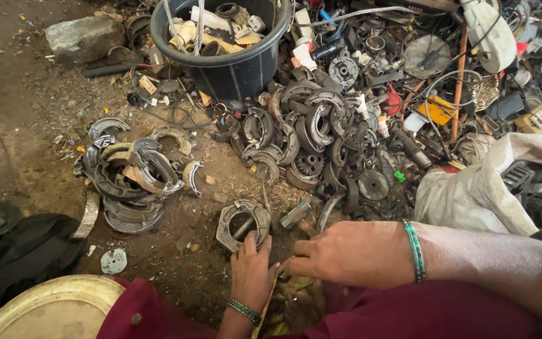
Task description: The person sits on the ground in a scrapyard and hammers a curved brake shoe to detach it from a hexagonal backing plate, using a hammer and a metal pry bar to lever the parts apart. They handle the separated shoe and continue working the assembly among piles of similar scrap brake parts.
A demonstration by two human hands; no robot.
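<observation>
My left hand rests on the dirt floor, its fingertips touching the near rim of a round grey metal ring part with a bolt lying through it. My right hand lies beside it, palm down, fingers curled toward a thin brownish strip that stands between the two hands; whether either hand grips it is hidden. Both wrists carry green bead bracelets. A short metal piece lies just beyond the right hand's fingers.
A heap of curved metal shoes and scrap parts spreads ahead. A smaller stack of the curved shoes lies left. Behind stands a black tub of scrap. A whitish sack is at right, a pale round pan near left.
</observation>
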